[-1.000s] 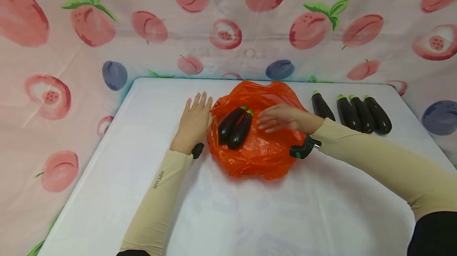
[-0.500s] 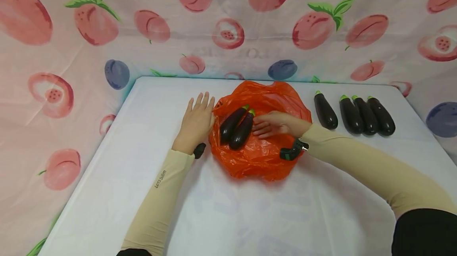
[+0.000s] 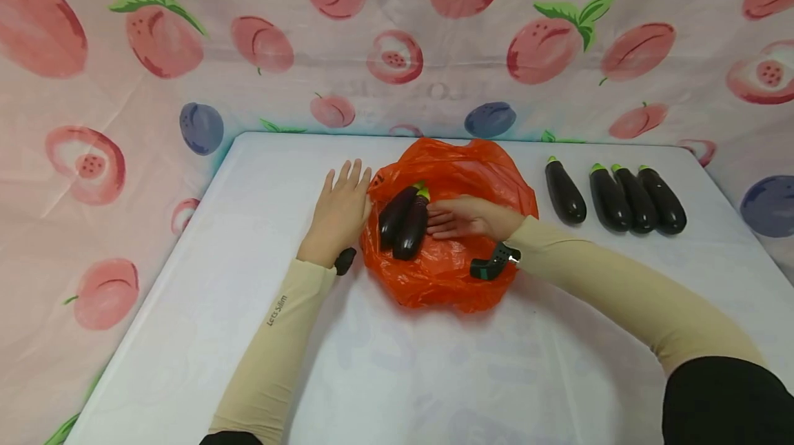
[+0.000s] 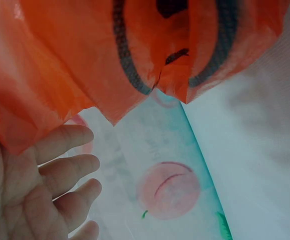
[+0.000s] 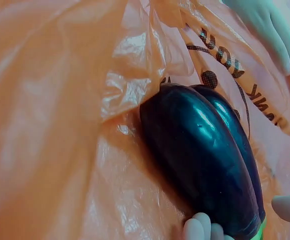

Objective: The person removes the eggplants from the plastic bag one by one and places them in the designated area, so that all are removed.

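Note:
Two dark purple eggplants lie side by side in an orange plastic bag: a left eggplant and a right eggplant. My right hand reaches into the bag, its extended fingertips against the right eggplant's side. In the right wrist view, fingers touch that near eggplant, while the thumb stands apart from it. Flat and straight-fingered, my left hand rests by the bag's left edge. The left wrist view shows its palm beneath the bag's hanging edge.
At the table's right back lies a single eggplant, and beside it a row of three eggplants. A fruit-printed cloth hangs behind the white table.
My right hand has moved left inside the bag, up to the right eggplant. Both eggplants have shifted slightly left and closer together. My left hand stays nearly still.

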{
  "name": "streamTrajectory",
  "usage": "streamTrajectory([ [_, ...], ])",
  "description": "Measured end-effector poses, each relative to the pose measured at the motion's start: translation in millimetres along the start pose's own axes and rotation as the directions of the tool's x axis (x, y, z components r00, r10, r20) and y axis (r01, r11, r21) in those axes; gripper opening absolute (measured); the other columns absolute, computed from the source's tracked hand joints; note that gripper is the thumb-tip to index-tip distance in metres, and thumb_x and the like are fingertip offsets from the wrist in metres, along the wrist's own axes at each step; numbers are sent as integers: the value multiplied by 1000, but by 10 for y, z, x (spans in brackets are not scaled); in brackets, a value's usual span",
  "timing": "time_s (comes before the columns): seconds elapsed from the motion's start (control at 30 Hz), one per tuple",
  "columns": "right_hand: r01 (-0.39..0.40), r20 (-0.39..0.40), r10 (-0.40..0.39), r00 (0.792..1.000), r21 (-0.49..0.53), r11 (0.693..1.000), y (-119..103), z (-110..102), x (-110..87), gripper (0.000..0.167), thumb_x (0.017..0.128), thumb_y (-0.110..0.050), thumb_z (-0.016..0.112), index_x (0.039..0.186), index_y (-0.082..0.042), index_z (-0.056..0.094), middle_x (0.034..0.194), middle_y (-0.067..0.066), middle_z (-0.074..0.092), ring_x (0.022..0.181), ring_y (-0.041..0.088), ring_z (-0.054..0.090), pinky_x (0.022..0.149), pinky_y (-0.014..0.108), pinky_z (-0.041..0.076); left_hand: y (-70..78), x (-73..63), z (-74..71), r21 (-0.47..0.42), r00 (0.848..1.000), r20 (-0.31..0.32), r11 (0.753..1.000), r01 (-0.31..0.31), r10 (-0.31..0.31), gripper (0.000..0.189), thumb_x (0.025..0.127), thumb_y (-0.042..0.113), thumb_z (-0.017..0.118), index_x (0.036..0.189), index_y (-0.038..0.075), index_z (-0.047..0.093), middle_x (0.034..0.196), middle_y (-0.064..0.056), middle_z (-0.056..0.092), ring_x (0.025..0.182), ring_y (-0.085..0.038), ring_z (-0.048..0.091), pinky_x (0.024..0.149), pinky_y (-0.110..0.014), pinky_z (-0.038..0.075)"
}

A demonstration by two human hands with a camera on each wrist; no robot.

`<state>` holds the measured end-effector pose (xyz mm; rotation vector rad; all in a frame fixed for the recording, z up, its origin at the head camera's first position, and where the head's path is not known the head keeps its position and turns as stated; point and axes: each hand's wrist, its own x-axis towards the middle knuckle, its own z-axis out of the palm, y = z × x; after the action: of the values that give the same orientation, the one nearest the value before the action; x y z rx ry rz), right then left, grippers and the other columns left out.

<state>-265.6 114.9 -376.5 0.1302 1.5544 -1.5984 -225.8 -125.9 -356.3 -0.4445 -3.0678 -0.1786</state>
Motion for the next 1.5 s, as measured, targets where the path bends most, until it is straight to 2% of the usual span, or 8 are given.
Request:
streamTrajectory([
  [0.3,20,20,-20,1000,20,1000,-49,98,53,53,101,-19,39,147,2,24,151,24,27,139,38,30,113,45,29,-27,-3,-6,-2,1000,1,1000,0,0,51,100,23,36,147,5,30,155,-16,23,146,-31,17,119,-50,10],
  [0.53,-26,-25,28,999,82,996,-70,168,139,52,100,-17,42,147,-1,26,152,23,25,140,36,28,114,43,29,-48,-4,7,0,1000,10,1000,3,-3,51,100,23,35,148,5,29,156,-16,22,146,-31,16,119,-49,9],
  [0.9,-31,-50,38,998,143,989,-72,193,184,50,99,-15,43,145,-2,32,149,21,29,131,32,35,114,42,29,-60,-12,6,-1,1000,-6,1000,-2,2,50,100,21,34,147,3,31,155,-17,24,145,-31,18,119,-49,11],
  [1.07,-43,-21,46,999,139,989,-66,197,211,54,99,-19,45,148,-5,27,151,22,28,135,35,33,114,44,29,-53,-29,-11,-11,1000,-26,1000,-1,1,49,99,20,34,146,3,32,154,-17,27,145,-31,20,119,-48,12],
  [1.2,-43,3,43,999,127,991,-53,203,219,57,99,-22,44,149,-5,24,152,22,27,137,35,32,114,44,29,-50,-14,-5,-15,1000,-15,1000,5,-6,51,100,22,36,147,4,31,155,-17,24,146,-31,18,119,-49,10],
  [1.5,-18,-14,20,1000,128,992,7,182,208,57,99,-21,45,149,-3,22,152,21,27,139,35,32,113,43,29,-32,6,14,-15,1000,-2,1000,12,-12,50,100,24,35,147,5,31,155,-15,24,146,-30,16,119,-49,9],
])
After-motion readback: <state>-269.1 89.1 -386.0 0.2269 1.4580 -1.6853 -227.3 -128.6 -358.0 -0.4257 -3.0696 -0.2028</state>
